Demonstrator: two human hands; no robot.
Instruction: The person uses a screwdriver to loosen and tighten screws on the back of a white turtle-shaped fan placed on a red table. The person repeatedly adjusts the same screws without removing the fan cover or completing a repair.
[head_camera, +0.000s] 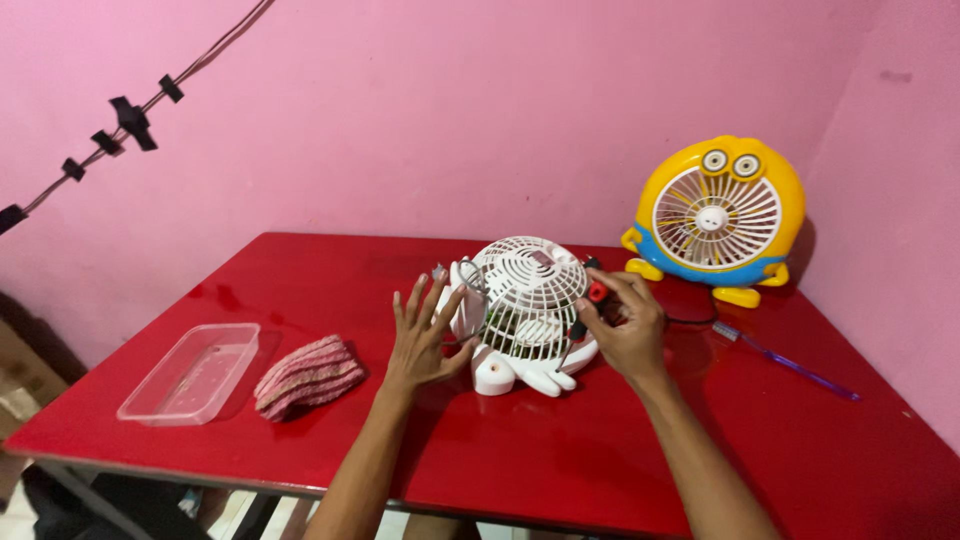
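A small white table fan (524, 300) lies tilted on the red table (560, 450), grille facing up toward me. My left hand (422, 338) rests flat against the fan's left side with fingers spread, steadying it. My right hand (622, 325) grips a screwdriver with a red and black handle (592, 300), its tip pointed down at the fan's right edge. The screwdriver's shaft is mostly hidden by the fan and my fingers.
A yellow and blue cartoon-shaped fan (716, 215) stands at the back right by the pink wall. A purple toothbrush (790, 362) lies to the right. A striped folded cloth (306, 375) and a clear plastic container (192, 372) sit at the left. A cable with black clips (130, 118) hangs upper left.
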